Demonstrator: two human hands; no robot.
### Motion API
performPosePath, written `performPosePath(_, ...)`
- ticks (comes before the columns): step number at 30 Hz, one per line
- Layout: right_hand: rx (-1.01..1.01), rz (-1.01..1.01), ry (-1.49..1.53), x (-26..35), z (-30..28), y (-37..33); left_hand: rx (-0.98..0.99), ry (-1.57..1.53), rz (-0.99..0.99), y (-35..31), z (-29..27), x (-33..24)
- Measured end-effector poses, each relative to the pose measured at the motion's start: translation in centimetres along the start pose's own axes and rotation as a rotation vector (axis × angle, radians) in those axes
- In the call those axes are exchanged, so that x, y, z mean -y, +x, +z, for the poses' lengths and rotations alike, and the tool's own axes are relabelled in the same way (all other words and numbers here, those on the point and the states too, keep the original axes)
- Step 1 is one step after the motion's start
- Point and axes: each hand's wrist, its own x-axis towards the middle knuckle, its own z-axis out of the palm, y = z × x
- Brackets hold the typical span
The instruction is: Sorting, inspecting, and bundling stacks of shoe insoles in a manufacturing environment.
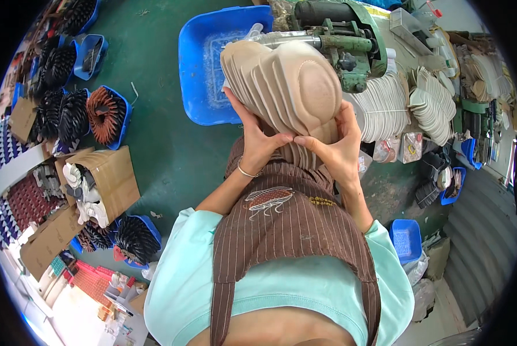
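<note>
**Beige insole stack in both hands, edges fanned; even them up gently**

Stack of beige insoles (315,86) is up in front of the apron (281,230), just on the near side of the green machine (350,55). Left hand (252,135) grasps the left edge, right hand (338,147) grasps the right edge; thumbs nearly meet at the near side. Layers step sideways, not flush.

Handling, my read: keep grip pressure equal both sides, thumbs as a stop, and nudge the layers in line rather than squeezing. They look soft, so a hard pinch could crease the rims or pop the middle ones out. Keep the curves nested the same way. Probably worth keeping it off the machine's metal shaft (293,39) too.

Further out: blue bin (196,69) beyond the stack to the left, tied white bundle (380,106) to the right.

Can't see: most fingertips, tucked behind the stack; underside and lower layers; layer count; whether the lap takes any weight. Stack covers part of the shaft and bin. Right-edge shelving is bent by the lens and too small to sort out.
</note>
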Motion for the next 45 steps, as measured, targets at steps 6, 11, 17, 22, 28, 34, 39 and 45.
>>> performPosePath(6, -0.081, 0.098, 0.171, -0.6, 2.7, 0.1, 0.005, -0.018, 0.007, 0.2, -2.7, -0.6)
performPosePath(11, -0.133, 0.267, 0.499, -2.1, 3.9, 0.4, -0.037, -0.12, -0.018, 0.8, -4.0, -0.4)
performPosePath(17, -0.326, 0.026, 0.444, -4.3, 4.9, 0.9, -0.215, 0.026, 0.089, 1.7, -6.0, 1.1)
performPosePath(22, -0.382, 0.025, 0.461, -8.3, 4.2, 0.0, -0.288, 0.046, 0.175, 4.3, -10.6, 1.7)
performPosePath(28, -0.457, 0.061, 0.271, -15.3, 5.0, 3.3, -0.204, -0.01, 0.078, 5.0, -12.7, 0.8)
performPosePath(34, -0.489, -0.101, 0.141, -11.1, 6.3, 4.2, -0.181, -0.077, 0.007, 4.0, -13.2, 1.5)
performPosePath(39, -0.411, 0.034, 0.072, -14.6, 5.8, 2.5, -0.148, -0.076, -0.008, 3.7, -13.1, 1.5)
performPosePath(45, -0.247, 0.11, 0.07, -11.7, 6.2, 5.8, -0.155, -0.113, -0.075, 3.3, -13.1, 2.0)
